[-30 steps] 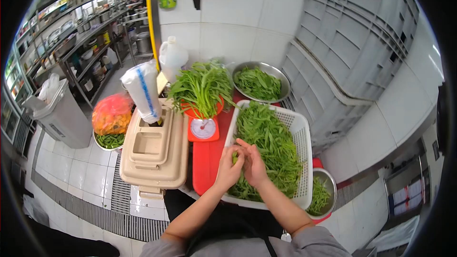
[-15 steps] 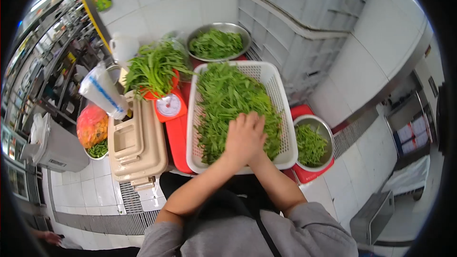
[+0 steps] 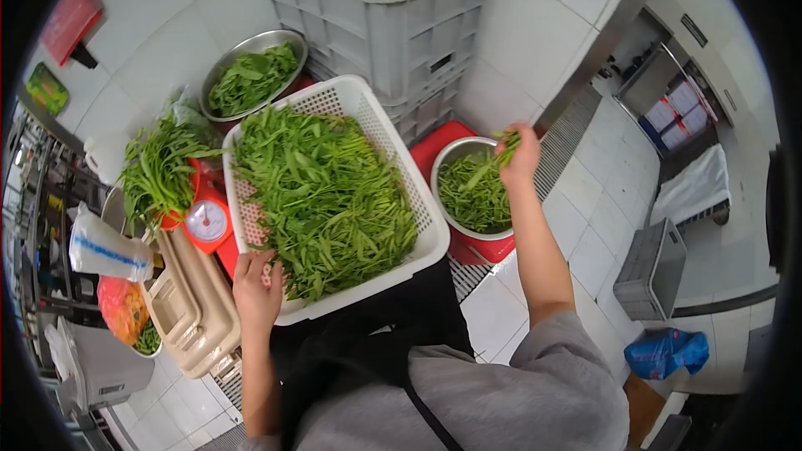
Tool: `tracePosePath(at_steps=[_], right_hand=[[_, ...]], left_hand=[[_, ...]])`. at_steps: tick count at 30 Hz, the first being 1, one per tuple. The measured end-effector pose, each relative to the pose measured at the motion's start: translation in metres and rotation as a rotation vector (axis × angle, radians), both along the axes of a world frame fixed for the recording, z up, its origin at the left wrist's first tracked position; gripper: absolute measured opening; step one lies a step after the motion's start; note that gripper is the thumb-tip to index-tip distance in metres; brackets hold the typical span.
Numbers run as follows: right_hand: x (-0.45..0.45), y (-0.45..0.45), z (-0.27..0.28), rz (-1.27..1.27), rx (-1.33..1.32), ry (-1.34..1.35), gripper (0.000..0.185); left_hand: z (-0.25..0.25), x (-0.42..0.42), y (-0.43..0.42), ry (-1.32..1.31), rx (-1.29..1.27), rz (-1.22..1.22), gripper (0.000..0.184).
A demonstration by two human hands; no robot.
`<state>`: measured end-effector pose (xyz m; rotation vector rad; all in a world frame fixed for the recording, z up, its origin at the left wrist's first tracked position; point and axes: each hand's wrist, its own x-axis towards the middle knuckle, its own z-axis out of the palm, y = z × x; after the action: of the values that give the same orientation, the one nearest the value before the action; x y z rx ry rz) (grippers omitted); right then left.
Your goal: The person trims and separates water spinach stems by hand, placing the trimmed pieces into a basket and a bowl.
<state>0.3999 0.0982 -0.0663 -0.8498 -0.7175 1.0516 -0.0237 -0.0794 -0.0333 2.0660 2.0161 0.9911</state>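
A white perforated basket [image 3: 430,238] heaped with leafy greens [image 3: 334,200] is in front of me. At its near left corner rests my left hand [image 3: 257,288], fingers apart and touching the rim. My right hand [image 3: 522,154] is closed around a small bunch of green stems [image 3: 506,148] at the right edge of a metal bowl [image 3: 443,159]. Cut green stems [image 3: 474,192] lie in that bowl, which sits on a red stool [image 3: 430,140].
Behind the basket, another metal bowl [image 3: 294,48] holds leaves. To the left are a red scale [image 3: 209,221] piled with long greens [image 3: 163,167] and a beige lidded bin [image 3: 192,309]. Grey crates [image 3: 376,42] stand against the wall. A blue bag [image 3: 667,352] lies on the floor.
My hands were together over the greens in the basket. The right has moved to the bowl on the right with stems; the left has moved to the basket's left rim. The view has turned right.
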Motion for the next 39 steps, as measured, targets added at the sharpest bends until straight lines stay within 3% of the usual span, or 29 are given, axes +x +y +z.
tracePosePath(at_steps=[2, 5, 6, 9, 10, 14, 18, 22, 26, 29, 31, 33, 34, 36, 39], right_hand=[[0.030, 0.019, -0.061, -0.090, -0.093, -0.574, 0.023], [0.048, 0.008, -0.103, -0.144, -0.300, -1.298, 0.031], [0.052, 0.006, -0.104, -0.277, -0.223, -1.367, 0.030], [0.063, 0.008, -0.097, -0.191, -0.354, -0.785, 0.023], [0.063, 0.002, -0.081, -0.217, -0.463, -0.827, 0.021], [0.070, -0.013, -0.101, -0.351, -0.316, -0.615, 0.022], [0.061, -0.036, -0.100, -0.262, -0.491, -0.460, 0.020], [0.041, -0.050, -0.101, -0.261, -0.498, -0.337, 0.016], [-0.005, -0.061, -0.070, -0.170, -0.370, -0.439, 0.015], [-0.065, -0.067, -0.037, -0.115, 0.004, -0.714, 0.013], [-0.107, -0.067, -0.008, -0.166, 0.364, -1.129, 0.016], [-0.133, -0.070, -0.001, -0.200, 0.364, -1.550, 0.024], [-0.127, -0.073, -0.001, -0.146, 0.170, -1.632, 0.026], [-0.155, -0.069, -0.008, 0.020, -0.149, -1.689, 0.032], [-0.165, -0.065, -0.005, 0.114, -0.219, -1.683, 0.035]], left_hand=[[-0.013, -0.003, -0.004, -0.031, -0.050, 0.030, 0.018], [-0.026, -0.004, -0.003, -0.050, -0.058, 0.050, 0.017], [-0.028, -0.003, -0.003, -0.065, -0.062, 0.061, 0.017], [-0.032, 0.000, -0.004, -0.078, -0.068, 0.078, 0.016], [-0.035, -0.001, -0.003, -0.069, -0.071, 0.078, 0.016], [-0.038, 0.000, -0.002, -0.087, -0.085, 0.092, 0.015], [-0.035, 0.001, -0.002, -0.049, -0.063, 0.066, 0.015], [-0.036, 0.001, -0.002, -0.045, -0.044, 0.072, 0.013], [-0.035, 0.000, -0.002, -0.001, -0.075, 0.078, 0.014], [-0.030, 0.005, 0.011, -0.116, -0.189, -0.002, 0.016], [-0.025, 0.008, 0.023, 0.051, -0.135, -0.054, 0.017], [-0.029, 0.016, 0.038, 0.175, -0.032, -0.104, 0.018], [-0.041, 0.027, 0.049, 0.101, -0.067, -0.042, 0.018], [-0.050, 0.008, 0.059, 0.030, -0.134, 0.180, 0.017], [-0.040, 0.007, 0.075, 0.126, 0.050, 0.187, 0.019]])
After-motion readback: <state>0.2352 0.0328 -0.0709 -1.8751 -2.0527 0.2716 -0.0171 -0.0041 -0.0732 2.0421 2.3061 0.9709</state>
